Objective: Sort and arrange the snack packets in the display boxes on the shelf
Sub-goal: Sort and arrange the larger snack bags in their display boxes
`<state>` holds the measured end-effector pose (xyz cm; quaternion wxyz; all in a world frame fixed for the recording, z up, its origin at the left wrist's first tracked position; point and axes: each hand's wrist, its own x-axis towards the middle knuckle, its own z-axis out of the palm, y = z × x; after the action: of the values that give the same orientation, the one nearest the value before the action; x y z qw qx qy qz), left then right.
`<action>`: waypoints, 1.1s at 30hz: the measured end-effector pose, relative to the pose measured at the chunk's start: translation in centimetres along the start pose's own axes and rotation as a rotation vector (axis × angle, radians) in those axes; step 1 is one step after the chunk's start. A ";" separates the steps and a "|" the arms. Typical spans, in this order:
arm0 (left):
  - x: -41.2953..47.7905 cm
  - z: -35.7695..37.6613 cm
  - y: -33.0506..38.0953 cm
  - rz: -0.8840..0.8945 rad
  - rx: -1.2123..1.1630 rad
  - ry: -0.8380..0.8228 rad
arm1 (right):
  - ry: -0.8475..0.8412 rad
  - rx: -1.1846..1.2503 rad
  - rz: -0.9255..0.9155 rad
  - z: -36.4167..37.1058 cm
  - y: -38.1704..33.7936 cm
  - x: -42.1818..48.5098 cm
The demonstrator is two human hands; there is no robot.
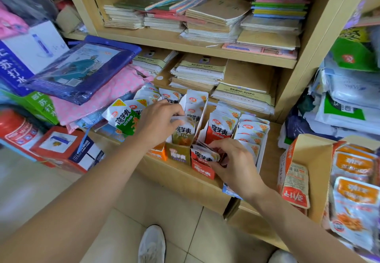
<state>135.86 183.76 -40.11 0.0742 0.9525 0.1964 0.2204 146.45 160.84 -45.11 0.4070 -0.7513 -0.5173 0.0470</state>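
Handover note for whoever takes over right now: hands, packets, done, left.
Left hand: pinches the top of a brown packet standing in the brown box.
Right hand: grips a bunch of red packets at the front of the red box.
Done: rows of packets stand filed in the red box and in the white box beside it.
Left: seat both held lots. The green packets lean askew at the far left and probably need sorting.

Packets (221, 128) in boxes (202, 170) on shelf (185, 177)
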 end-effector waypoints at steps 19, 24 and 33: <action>-8.6 0.7 -1.0 -0.070 -0.235 -0.001 | 0.069 -0.171 -0.243 0.2 0.9 -0.3; -5.8 -1.0 -2.4 -0.164 -0.354 0.045 | 0.066 -0.094 -0.173 0.3 -0.3 0.2; -2.4 3.3 -4.3 -0.295 0.037 -0.190 | -0.219 -0.375 -0.344 2.4 -2.9 2.5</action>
<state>133.92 186.51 -44.94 0.1063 0.9312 0.3301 0.1126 144.30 164.65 -43.91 0.2046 -0.7051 -0.6779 -0.0384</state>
